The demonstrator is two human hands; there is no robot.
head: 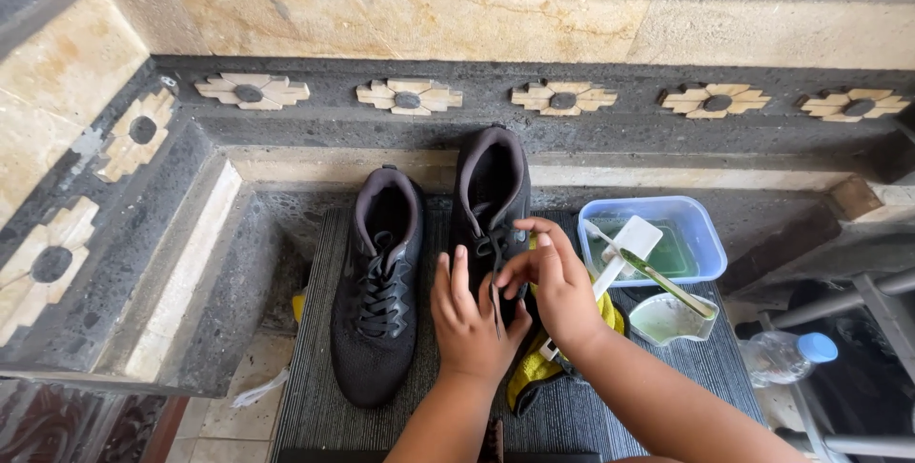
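Both hands on right-hand black shoe point(491, 198), long axis near-far: left hand point(469, 315) spread flat over its toe, right hand point(548, 282), further up, pinches laces; other shoe point(378, 291) sits left.

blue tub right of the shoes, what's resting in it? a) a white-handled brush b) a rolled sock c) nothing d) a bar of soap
a: a white-handled brush leans in the blue tub, its head over greenish liquid, while both hands are on the right shoe.
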